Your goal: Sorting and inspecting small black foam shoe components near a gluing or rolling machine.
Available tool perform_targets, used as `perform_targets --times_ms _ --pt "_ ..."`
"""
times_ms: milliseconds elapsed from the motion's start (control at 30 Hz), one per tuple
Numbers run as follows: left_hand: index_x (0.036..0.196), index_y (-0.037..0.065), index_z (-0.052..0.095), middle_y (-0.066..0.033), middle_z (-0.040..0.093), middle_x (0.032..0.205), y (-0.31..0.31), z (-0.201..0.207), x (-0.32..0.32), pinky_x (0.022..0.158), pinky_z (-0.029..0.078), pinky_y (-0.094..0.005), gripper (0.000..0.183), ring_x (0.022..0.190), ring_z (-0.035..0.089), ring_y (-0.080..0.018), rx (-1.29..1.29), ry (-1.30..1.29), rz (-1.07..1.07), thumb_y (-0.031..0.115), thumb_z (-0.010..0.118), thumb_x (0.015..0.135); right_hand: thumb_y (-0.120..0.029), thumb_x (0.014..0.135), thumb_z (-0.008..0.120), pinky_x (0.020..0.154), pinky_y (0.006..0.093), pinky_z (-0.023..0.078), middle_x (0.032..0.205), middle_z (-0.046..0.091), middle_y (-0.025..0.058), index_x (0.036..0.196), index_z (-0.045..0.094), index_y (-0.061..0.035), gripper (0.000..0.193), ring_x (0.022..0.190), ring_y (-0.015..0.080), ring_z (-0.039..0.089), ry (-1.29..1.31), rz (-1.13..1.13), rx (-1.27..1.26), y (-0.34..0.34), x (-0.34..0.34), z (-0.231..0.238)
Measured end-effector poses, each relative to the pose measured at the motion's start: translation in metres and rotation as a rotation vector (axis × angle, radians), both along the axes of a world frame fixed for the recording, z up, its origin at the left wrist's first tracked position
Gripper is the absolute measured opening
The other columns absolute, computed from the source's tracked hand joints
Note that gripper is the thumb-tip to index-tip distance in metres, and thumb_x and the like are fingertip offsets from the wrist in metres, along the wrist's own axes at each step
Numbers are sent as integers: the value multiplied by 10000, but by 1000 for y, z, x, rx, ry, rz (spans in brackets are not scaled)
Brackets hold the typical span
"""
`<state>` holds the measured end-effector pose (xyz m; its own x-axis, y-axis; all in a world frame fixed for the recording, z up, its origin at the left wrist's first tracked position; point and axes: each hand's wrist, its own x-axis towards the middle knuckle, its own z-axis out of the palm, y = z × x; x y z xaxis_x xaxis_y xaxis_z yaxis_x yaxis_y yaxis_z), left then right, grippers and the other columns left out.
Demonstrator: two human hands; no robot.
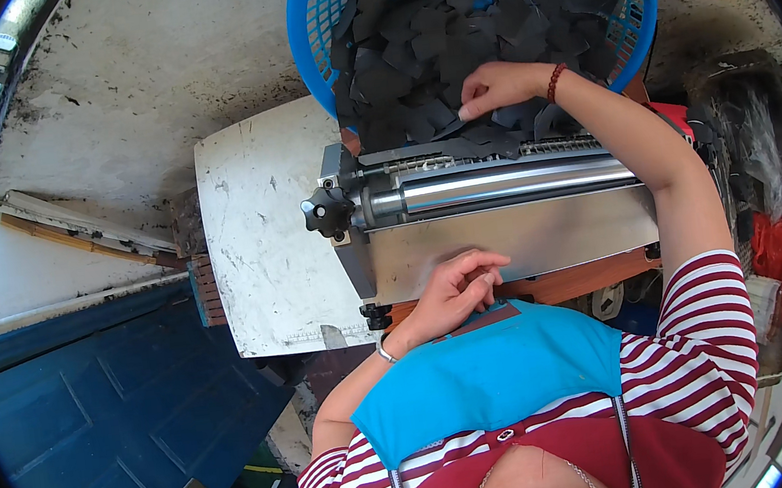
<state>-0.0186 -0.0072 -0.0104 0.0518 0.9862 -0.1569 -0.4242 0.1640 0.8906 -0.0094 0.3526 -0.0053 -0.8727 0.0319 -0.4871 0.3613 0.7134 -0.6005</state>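
Fingers of the right hand (pixel 506 86), upper centre of the frame, are being held bent, thumb and forefinger close together and lowered toward thin black pieces (pixel 445 40); whether one is being gripped cannot be told. The fingers of the left hand (pixel 459 289), just below centre, are being held loosely half-curled by the near edge of a metal plate (pixel 583 232); the palm is being hidden, so any grip cannot be told. The black pieces are being contained in a heap by a blue basket (pixel 299 33) at the top. Below it, a silver roller (pixel 519 181) is being flanked at its left end by a black star-shaped knob (pixel 328 213). A turquoise apron (pixel 493 377) is being worn, bottom centre. At lower left, a blue door (pixel 71 396) is being shown.
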Motion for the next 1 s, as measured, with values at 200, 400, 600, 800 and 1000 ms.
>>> perform_targets --times_ms 200,400,600,800,1000 --pt "1232 43 581 -43 577 974 0 -1 1 656 503 -222 289 758 569 -79 -11 5 -4 90 463 972 -400 778 749 897 352 467 1142 629 178 1222 577 1 622 1058 270 602 -74 48 -88 -18 21 -10" --pt "1234 46 578 -49 580 976 -1 0 1 666 509 -226 286 765 574 -82 -1 -6 6 92 465 975 -268 770 743 856 350 475 1086 638 164 1144 607 26 494 1002 258 609 -56 -46 19 7 28 -1" --pt "1234 45 576 -54 583 979 -1 -2 3 671 512 -228 281 768 575 -85 11 -3 -6 94 465 981 -246 740 742 908 415 469 1175 595 176 1190 580 -33 523 1067 371 575 368 -233 598 90 60 31" --pt "1227 38 577 -51 583 978 -1 0 3 662 510 -227 274 770 578 -85 -3 9 14 78 468 978 -281 749 753 916 431 471 1203 563 135 1242 556 -92 564 1117 336 556 613 -187 1173 61 77 59" --pt "1218 41 581 -37 587 965 0 2 5 647 505 -217 268 760 586 -80 -36 26 24 68 477 973 -233 822 680 898 419 471 1202 576 132 1235 574 -112 444 1100 314 570 195 42 541 8 98 20"
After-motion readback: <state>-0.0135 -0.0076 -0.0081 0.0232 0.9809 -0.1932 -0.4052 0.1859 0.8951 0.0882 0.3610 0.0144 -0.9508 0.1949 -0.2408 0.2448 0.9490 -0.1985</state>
